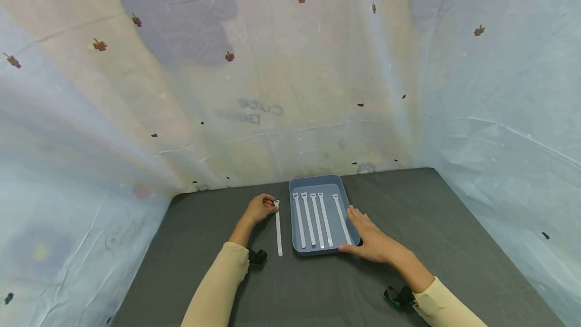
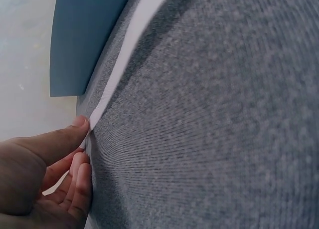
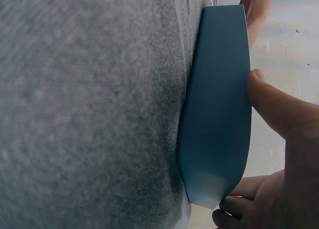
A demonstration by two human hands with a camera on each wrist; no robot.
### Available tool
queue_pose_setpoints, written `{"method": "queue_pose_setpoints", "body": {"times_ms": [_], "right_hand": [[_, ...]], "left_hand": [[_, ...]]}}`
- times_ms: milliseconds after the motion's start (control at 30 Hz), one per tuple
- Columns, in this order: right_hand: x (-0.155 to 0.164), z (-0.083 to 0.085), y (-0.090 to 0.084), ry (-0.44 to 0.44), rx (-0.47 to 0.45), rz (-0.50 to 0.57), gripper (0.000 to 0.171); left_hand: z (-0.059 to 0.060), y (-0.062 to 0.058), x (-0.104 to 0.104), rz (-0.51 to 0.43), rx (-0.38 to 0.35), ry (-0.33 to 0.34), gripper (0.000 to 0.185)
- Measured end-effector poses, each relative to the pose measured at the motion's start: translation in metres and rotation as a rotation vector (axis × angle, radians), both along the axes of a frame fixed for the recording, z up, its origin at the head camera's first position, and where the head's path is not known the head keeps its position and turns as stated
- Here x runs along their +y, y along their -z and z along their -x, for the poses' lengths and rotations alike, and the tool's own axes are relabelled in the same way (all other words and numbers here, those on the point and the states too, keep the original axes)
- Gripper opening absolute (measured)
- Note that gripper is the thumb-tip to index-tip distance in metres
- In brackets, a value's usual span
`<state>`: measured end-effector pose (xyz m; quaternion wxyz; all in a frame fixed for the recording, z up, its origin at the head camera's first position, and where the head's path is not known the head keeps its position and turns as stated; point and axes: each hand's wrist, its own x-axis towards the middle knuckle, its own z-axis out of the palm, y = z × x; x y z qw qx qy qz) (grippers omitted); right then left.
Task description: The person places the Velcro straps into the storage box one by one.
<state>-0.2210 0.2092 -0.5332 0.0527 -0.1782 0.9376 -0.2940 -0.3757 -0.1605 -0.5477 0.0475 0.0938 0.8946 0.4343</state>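
Soft, even, diffuse light is seen throughout; only faint shadows are cast under the arms. Strong wide-angle bending is shown at the head view's edges. The worktop (image 2: 224,114) is blurred in both wrist views.

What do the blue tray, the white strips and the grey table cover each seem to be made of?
Blue tray: probably moulded plastic, smooth and matte, with rounded corners. White strips: likely plastic or fabric ties, thin and flat, each with a head at one end. Table cover: grey cloth or felt; the wrist views show a fine weave.

Left hand (image 1: 259,209) seemingly pinching, right hand (image 1: 369,238) flat
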Motion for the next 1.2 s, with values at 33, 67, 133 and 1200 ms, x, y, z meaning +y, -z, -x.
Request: {"method": "queue_pose_setpoints", "body": {"times_ms": [33, 67, 133, 1200], "right_hand": [[0.0000, 0.0000, 0.0000, 0.000, -0.001, 0.000, 0.118], [-0.0001, -0.0001, -0.0001, -0.001, 0.000, 0.001, 0.118], [-0.0001, -0.0002, -0.0003, -0.001, 0.001, 0.002, 0.118], [0.0009, -0.0009, 0.0003, -0.011, -0.003, 0.021, 0.117]], "left_hand": [[0.0007, 0.0003, -0.0004, -0.003, 0.008, 0.006, 0.033], [0.0012, 0.0003, -0.0009, -0.004, 0.016, 0.011, 0.033], [0.0016, 0.0008, -0.0022, -0.005, 0.037, 0.030, 0.032], [0.0013, 0.0086, 0.0050, 0.027, 0.035, -0.010, 0.028]]}}
